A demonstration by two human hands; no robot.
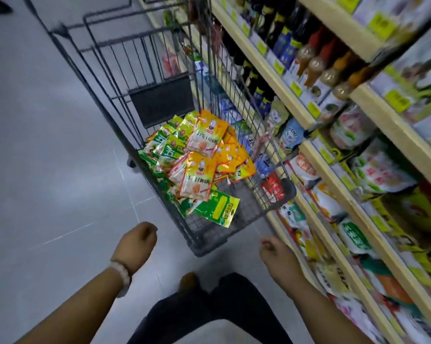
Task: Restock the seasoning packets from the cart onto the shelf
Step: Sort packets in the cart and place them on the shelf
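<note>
**Restocking barely begun**

The shelf runs along the right, already crowded with goods. The cart beside it holds a heap of packets, none lifted out. Left hand and right hand hang loosely curled, holding nothing.

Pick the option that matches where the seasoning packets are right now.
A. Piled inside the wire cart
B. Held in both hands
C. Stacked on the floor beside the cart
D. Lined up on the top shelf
A: the orange and green seasoning packets lie heaped in the wire cart, while the left hand and right hand hold nothing.
</note>
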